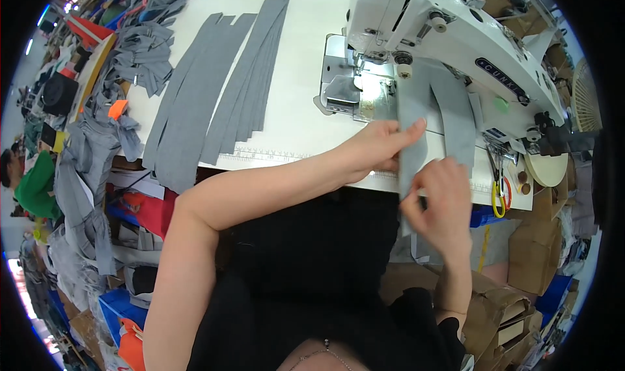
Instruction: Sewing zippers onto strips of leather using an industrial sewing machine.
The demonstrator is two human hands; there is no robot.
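Note:
A long grey fabric strip [412,159] runs from beside the sewing machine's [456,32] needle area over the table's front edge. My left hand [374,151] reaches across from the left, its thumb lying on the strip and its other fingers partly hidden, gripping it. Closer to me, my right hand [444,198] is closed with bent fingers at the strip's right edge, pinching the cloth. Another grey strip [456,117] lies to the right, partly under the machine arm. Metal plates [342,91] surround the machine's needle area.
Two fanned stacks of grey strips, a left stack [192,97] and a right stack [254,78], lie on the white table [303,52]. Yellow-handled scissors [499,198] hang near the right front edge. Grey cloth [91,163] heaps up at the left; cardboard boxes [540,247] stand at the right.

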